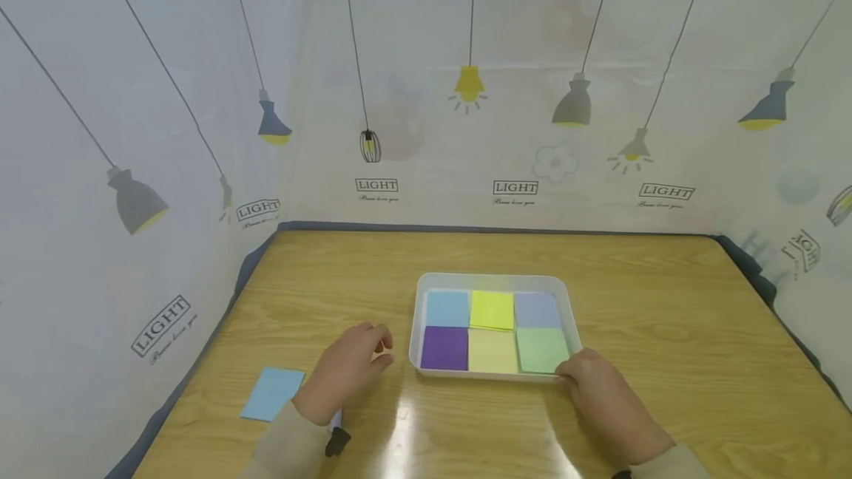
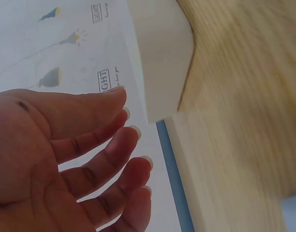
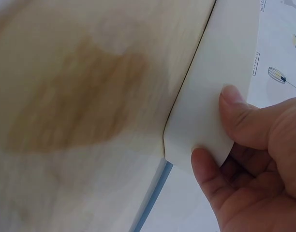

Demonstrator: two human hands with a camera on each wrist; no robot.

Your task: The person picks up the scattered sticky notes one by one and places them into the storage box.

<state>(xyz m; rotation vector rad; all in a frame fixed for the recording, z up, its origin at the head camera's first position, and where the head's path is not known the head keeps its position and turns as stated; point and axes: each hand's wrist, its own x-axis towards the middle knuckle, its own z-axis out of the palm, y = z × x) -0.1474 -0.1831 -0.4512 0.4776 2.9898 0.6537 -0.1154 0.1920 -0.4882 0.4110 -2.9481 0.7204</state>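
Presently, tray (image 1: 494,284): ahead, long axis left-right.
Right hand (image 1: 602,390): nearer, pinches tray's near right corner.
Left hand (image 1: 346,368): loose, empty, just left of the tray.

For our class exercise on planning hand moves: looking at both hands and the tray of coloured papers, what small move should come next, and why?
Probably the left hand reaches right toward the tray. The right hand already pinches the tray's near corner, steadying it, while the left hand holds nothing and hovers just left of it, near the purple paper.

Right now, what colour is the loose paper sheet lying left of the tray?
Light blue; the sheet shows best in the head view.
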